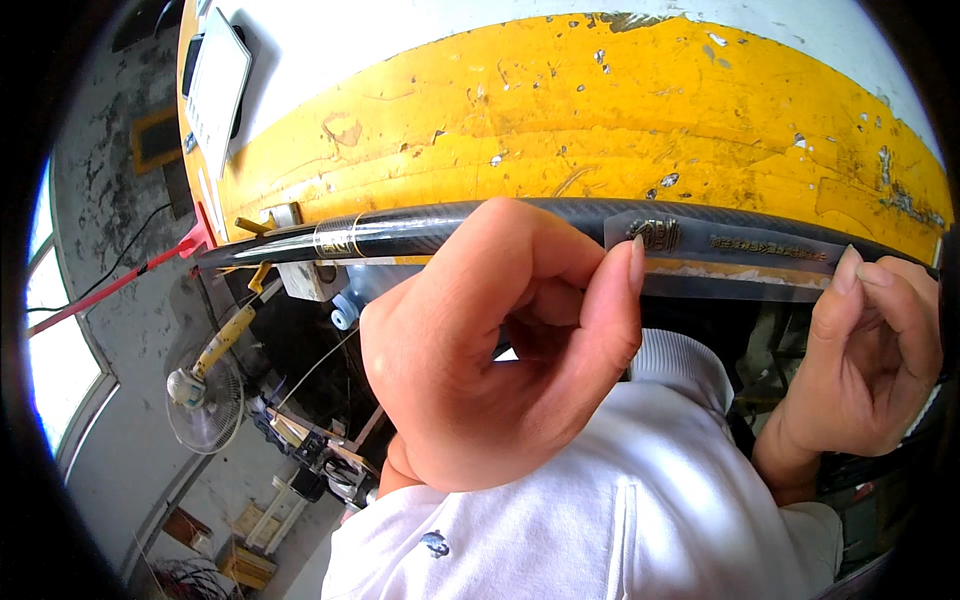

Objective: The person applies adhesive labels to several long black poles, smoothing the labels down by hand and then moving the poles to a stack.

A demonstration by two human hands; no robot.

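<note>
A clear film strip (pixel 740 262) with a dark gold emblem and a row of small characters stretches between my hands. My left hand (pixel 500 345) pinches the strip's left end between thumb and fingertips, close to the emblem. At the far end of the characters, my right hand (pixel 865 365) pinches the strip's right end. Just behind it runs a glossy black carbon-weave rod (pixel 415 228), lying across the table's near edge with a gold-banded section toward its left end. Whether the film touches the rod, I cannot tell.
The rod's left part rests at a white block (pixel 312 280) with yellow pegs, by a red bar (pixel 190 240). A chipped yellow band edges the white table (pixel 400 125). A white flat panel (pixel 215 95) lies at far left. On the left stands a fan (pixel 205 400).
</note>
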